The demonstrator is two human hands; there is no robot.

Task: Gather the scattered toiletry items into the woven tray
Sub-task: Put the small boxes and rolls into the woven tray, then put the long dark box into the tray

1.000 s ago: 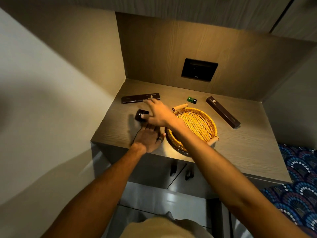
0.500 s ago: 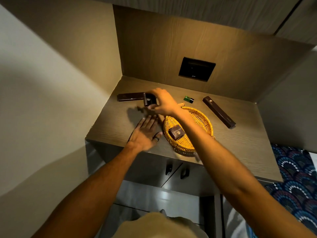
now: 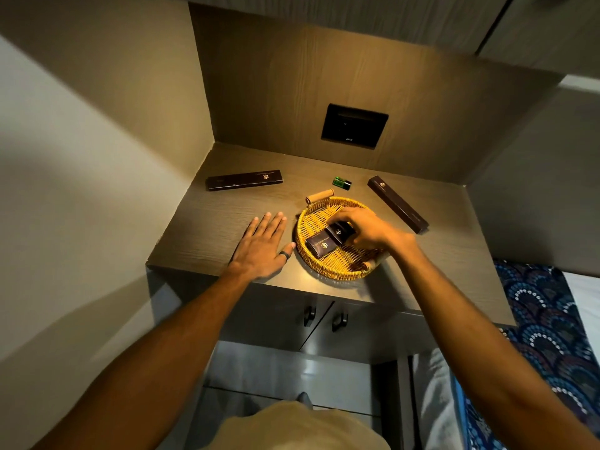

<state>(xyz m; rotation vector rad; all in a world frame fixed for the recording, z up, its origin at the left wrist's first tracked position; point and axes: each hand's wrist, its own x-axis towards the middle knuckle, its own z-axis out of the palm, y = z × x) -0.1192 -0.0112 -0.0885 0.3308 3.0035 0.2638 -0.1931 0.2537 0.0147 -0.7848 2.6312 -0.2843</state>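
Observation:
A round yellow woven tray (image 3: 316, 266) sits near the front of the wooden counter. One small dark box (image 3: 319, 244) lies inside it. My right hand (image 3: 367, 229) reaches into the tray and grips a second small dark box (image 3: 339, 231) beside the first. My left hand (image 3: 262, 246) lies flat on the counter with fingers spread, its thumb by the tray's left rim. Outside the tray lie a long dark box (image 3: 244, 180) at the back left, another long dark box (image 3: 397, 204) at the right, a small green bottle (image 3: 341, 181) and a tan cylinder (image 3: 319, 196) against the far rim.
The counter (image 3: 207, 232) sits in a niche with a wall on the left and a wood back panel holding a black socket plate (image 3: 354, 126). Cabinet doors with two dark handles (image 3: 324, 318) are below. A patterned blue fabric (image 3: 548, 336) lies at the right.
My right hand lifted the second small dark box from the counter left of the tray and brought it down into the tray. My left hand stayed flat on the counter.

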